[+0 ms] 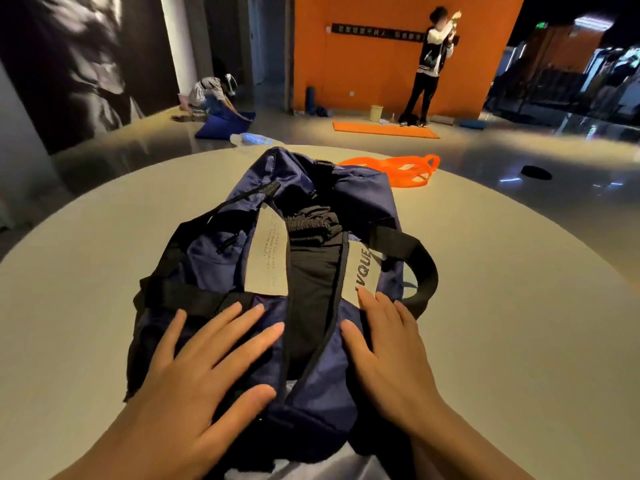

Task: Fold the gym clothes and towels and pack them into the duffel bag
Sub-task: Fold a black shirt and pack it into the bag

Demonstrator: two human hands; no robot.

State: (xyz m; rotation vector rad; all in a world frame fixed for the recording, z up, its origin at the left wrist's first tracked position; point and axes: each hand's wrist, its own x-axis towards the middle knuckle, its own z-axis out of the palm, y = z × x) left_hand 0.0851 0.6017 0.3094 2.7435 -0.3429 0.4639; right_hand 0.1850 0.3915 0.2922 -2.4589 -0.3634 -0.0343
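At lower centre of the frame, both hands lie flat on the near end of the duffel bag [304, 244], fingers straight and spread, gripping nothing. Left hand [194, 372] rests on navy fabric left of the open zip; its fingertips touch a black strap [194, 296]. Right hand [388, 344] rests right of the zip, fingertips on a grey panel printed "VQUE".

Bag: navy, black handles, lying lengthwise at mid-frame on the round grey tabletop [502, 306]. Zip open; black garment with elastic waistband [311, 226] visible inside.

Orange plastic item [398, 168] on tabletop past the bag, upper right of it. Upper frame: one person crouches [211, 95] by blue cloth on the floor; another stands [429, 64] at an orange wall, orange mat [384, 129] beneath.
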